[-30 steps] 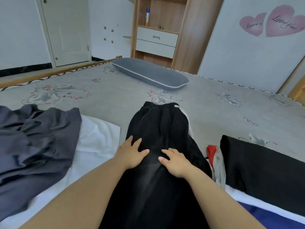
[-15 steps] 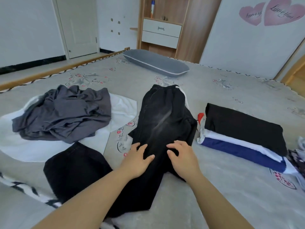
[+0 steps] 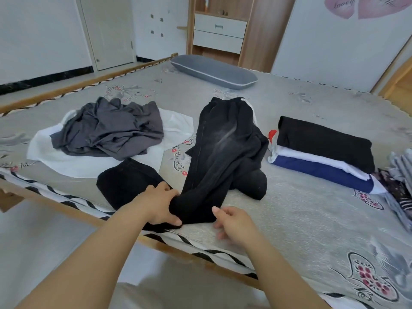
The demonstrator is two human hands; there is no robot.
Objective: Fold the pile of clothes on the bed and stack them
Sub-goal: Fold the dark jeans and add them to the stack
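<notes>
Black trousers [image 3: 225, 150] lay lengthwise mid-bed [image 3: 301, 210], waistband far, leg ends at near edge. L hand [image 3: 159, 202] gripped the near leg end, fingers curled round the bunched cloth. R hand [image 3: 234, 224] just beside that end, fingers loosely bent & blurred, holding nothing. Black piece [image 3: 127, 181] lay just left. Grey garment [image 3: 111, 130] crumpled on white one [image 3: 66, 161], further left. Folded stack [image 3: 323, 152] to the right; pillow [image 3: 214, 71] at far side.

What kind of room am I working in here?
Most likely a home bedroom: a wide bed with a printed grey cover, a long grey pillow at its far side, and a wooden wardrobe unit with white drawers against the wall.
</notes>
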